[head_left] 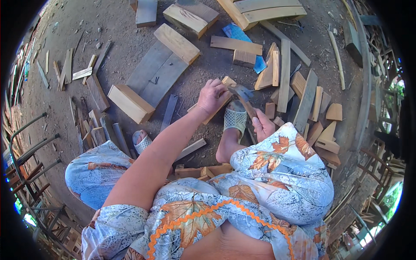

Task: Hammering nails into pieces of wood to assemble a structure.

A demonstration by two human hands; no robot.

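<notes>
My left hand (213,96) is closed at the upper end of a narrow light wooden piece (211,116), its fingertips pinched on something too small to make out. My right hand (262,125) grips the wooden handle of a hammer (248,106), whose metal head is right beside the left fingertips, partly over the piece. Below the hammer, my right foot in a perforated pale sandal (235,119) rests on the dirt; my left foot (141,139) is farther left, partly hidden by my left forearm.
Grey boards with pale end blocks (149,71) lie at upper left. Several offcuts (316,97) crowd the right side, others (97,93) the left. A blue sheet (238,34) lies among planks ahead. Metal frames (32,147) and scrap wood line the far left edge.
</notes>
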